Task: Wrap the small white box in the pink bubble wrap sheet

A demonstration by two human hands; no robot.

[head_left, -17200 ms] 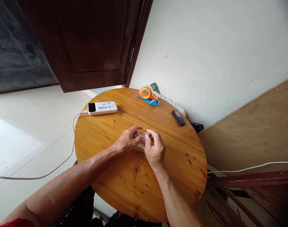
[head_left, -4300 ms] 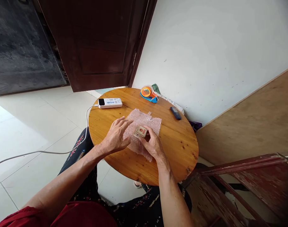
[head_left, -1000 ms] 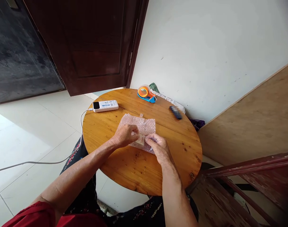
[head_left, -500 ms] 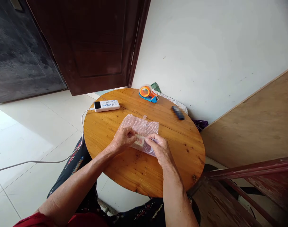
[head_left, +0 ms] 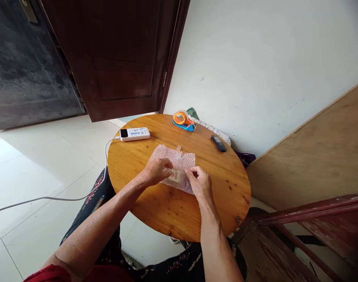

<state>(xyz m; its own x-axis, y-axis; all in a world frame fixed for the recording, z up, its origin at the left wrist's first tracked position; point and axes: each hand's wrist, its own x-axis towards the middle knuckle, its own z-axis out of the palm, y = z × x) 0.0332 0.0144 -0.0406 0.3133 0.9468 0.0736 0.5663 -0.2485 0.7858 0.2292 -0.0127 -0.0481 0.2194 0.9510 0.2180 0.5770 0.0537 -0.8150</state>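
Both hands pinch the bubble wrap (head_left: 174, 159): left hand (head_left: 155, 170), right hand (head_left: 200, 183). It covers a small box (head_left: 175, 175) on the round table (head_left: 173, 211)

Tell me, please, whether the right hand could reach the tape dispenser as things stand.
Probably yes: only flat bubble wrap and bare table lie between the right hand and the tape dispenser, though its grip is on that wrap.

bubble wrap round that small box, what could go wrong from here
1. The left hand and right hand pinch the bubble wrap over the small box; if either grip slackens, the fold could spring open.
2. The tape dispenser sits at the far side of the table, so reaching for it would probably free a hand and loosen the wrap.
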